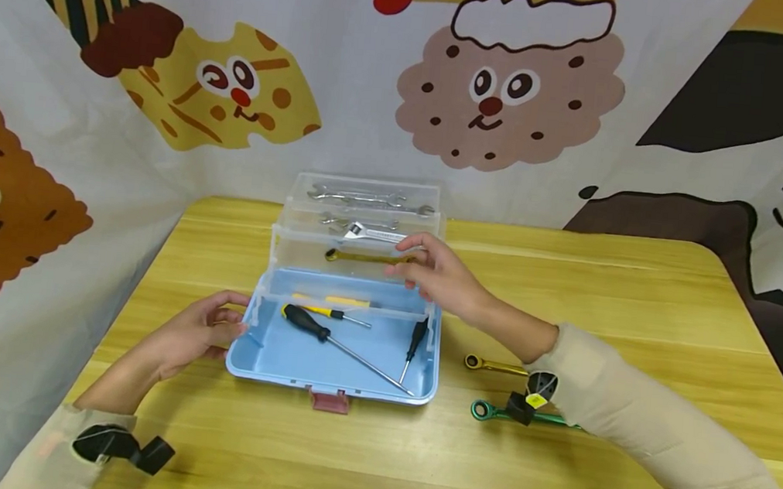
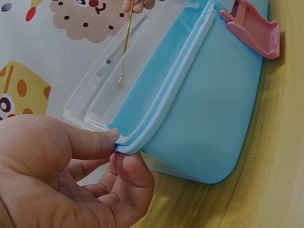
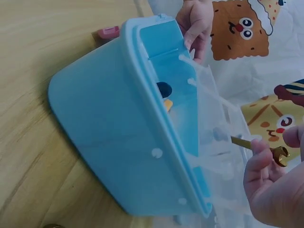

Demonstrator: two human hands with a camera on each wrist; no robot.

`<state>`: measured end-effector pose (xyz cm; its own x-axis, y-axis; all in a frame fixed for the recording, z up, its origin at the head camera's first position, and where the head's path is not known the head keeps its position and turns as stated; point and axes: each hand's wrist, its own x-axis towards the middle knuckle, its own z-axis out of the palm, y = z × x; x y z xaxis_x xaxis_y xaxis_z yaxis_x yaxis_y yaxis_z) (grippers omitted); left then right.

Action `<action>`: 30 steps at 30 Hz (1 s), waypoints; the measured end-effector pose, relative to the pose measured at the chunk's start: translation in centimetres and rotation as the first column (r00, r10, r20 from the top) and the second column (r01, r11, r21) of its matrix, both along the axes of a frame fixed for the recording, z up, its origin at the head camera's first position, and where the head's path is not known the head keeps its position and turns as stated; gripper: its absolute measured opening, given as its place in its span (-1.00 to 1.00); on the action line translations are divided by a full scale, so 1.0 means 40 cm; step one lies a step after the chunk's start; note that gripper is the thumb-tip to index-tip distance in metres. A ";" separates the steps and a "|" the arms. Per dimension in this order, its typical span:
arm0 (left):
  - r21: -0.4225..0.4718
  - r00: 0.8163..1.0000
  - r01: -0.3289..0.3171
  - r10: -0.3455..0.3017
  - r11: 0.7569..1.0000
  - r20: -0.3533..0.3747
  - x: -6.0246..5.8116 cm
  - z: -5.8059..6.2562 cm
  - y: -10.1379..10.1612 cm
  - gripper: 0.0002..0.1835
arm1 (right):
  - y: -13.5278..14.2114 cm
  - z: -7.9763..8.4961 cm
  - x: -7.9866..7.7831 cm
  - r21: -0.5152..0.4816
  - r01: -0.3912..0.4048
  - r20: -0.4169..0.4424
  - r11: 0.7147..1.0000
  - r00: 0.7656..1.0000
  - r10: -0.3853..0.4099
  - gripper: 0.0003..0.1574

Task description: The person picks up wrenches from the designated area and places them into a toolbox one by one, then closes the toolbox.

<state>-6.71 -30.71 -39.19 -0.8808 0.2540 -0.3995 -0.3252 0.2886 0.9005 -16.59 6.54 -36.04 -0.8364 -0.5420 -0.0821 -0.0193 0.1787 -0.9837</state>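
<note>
A blue toolbox (image 1: pixel 332 367) stands with its stacked clear trays (image 1: pixel 308 241) swung up at the back. At its left front corner, my left hand (image 1: pixel 191 332) pinches the rim between thumb and fingers, as the left wrist view shows. My right hand (image 1: pixel 444 280) holds a gold ratchet wrench (image 1: pixel 365 258) by its right end, over the lowest clear tray. The wrench's open-ended jaw (image 3: pixel 281 156) sticks out past the fingers in the right wrist view. An adjustable wrench (image 1: pixel 371 233) and several silver wrenches (image 1: pixel 357 196) lie in the trays above.
Inside the box are a large black screwdriver (image 1: pixel 354 352), a small black screwdriver (image 1: pixel 415 344) and yellow-handled tools (image 1: pixel 319 310). Another gold wrench (image 1: pixel 496 365) and a green wrench (image 1: pixel 482 410) lie under my right forearm. A pink latch (image 1: pixel 330 402) hangs at the front.
</note>
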 end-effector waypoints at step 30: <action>0.010 1.000 0.001 -0.001 1.000 -0.001 0.000 -0.004 -0.001 -0.47 | -0.035 -0.050 -0.006 0.474 0.310 -0.707 0.824 0.692 0.147 -0.78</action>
<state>-6.72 -30.75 -39.36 -0.8811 0.2589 -0.3958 -0.3237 0.2801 0.9037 -16.82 5.14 -38.05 -0.8002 -0.5245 0.2909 -0.5994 0.6826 -0.4181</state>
